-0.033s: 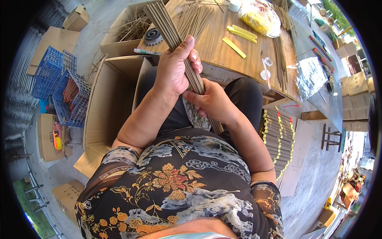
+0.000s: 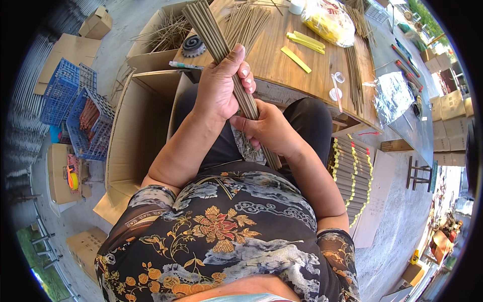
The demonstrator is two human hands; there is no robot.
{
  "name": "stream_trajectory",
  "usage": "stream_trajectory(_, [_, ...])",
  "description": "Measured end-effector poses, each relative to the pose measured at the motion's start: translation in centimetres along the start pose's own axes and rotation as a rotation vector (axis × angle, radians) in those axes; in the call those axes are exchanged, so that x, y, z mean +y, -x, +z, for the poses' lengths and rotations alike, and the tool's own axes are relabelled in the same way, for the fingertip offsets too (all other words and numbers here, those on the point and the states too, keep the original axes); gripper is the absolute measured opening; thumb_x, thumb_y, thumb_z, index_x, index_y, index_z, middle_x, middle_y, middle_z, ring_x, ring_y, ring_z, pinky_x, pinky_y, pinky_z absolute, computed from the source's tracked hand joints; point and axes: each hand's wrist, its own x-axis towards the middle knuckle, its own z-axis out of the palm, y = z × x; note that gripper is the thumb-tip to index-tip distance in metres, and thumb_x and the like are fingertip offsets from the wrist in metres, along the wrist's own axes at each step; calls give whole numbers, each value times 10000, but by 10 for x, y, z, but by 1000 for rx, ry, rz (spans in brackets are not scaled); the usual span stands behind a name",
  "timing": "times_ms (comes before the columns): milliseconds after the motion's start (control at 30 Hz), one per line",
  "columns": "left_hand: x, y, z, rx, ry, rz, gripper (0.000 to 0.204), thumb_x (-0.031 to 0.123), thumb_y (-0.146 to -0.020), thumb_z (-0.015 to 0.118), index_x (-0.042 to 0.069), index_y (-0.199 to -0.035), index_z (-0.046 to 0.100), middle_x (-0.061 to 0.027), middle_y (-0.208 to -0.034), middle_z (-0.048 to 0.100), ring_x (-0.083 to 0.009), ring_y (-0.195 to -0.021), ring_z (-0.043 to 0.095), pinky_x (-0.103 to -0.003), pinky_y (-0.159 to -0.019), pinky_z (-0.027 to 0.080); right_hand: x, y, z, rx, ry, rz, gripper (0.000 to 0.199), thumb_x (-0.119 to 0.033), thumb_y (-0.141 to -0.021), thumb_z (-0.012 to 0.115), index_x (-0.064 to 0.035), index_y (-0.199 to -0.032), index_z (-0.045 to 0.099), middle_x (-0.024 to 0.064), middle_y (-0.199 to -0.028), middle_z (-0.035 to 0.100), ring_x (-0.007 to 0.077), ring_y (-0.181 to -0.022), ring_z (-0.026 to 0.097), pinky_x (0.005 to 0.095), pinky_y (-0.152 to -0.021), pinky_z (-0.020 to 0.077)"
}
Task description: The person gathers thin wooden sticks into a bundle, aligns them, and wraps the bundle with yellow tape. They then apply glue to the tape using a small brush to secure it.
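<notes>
Big wooden table [image 2: 282, 60] far side, centre to right, w/ loose sticks spread on top. Open cardboard box [image 2: 136, 131] left of the lap, flaps up. Blue plastic crates [image 2: 75, 108] further left on the floor. Stack of finished stick packs w/ yellow bands [image 2: 352, 176] near right, below table edge. Yellow plastic bag [image 2: 327, 20] far right on table; flat yellow strips [image 2: 302, 43] just left of it. Bundle of long brown sticks [image 2: 221, 55] front & centre, tilted, top end over table edge, bottom end down by the lap. Left hand [image 2: 219, 88] wrapped tight round bundle mid-way, thumb up along it. Right hand [image 2: 266, 128] just below, fingers curled closed on the lower part of same bundle.
</notes>
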Motion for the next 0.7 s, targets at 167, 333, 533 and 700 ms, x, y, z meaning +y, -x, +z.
stream_trajectory(167, [5, -3, -4, -75, 51, -24, 278, 332, -845, 576, 119, -716, 452, 25, -587, 409, -80, -495, 385, -216, -455, 335, 2, 2, -9, -169, -340, -10, 288, -252, -793, 662, -15, -828, 502, 30, -671, 560, 80, -507, 535, 206, -473, 456])
stream_trajectory(333, [14, -7, -14, -112, 84, 12, 254, 316, -863, 551, 116, -733, 465, 23, -592, 423, -80, -497, 390, -217, -450, 338, 12, 5, -18, -196, -437, -81, 331, -262, -855, 577, 33, -999, 530, 76, -851, 604, 128, -789, 596, 247, -727, 496])
stream_trajectory(533, [15, -8, -19, -124, 62, -30, 295, 346, -815, 613, 138, -691, 444, 25, -586, 437, -96, -509, 436, -233, -468, 357, 9, 11, -18, -128, -275, -103, 320, -243, -862, 572, 21, -1038, 531, 75, -895, 607, 117, -787, 593, 248, -711, 491])
stream_trajectory(700, [17, -6, -19, -45, -3, 93, 283, 320, -815, 621, 136, -677, 457, 21, -573, 457, -104, -509, 457, -242, -475, 374, 5, 19, -9, 339, 389, -435, 182, -137, -776, 633, -53, -919, 559, 54, -799, 574, 179, -750, 579, 284, -659, 478])
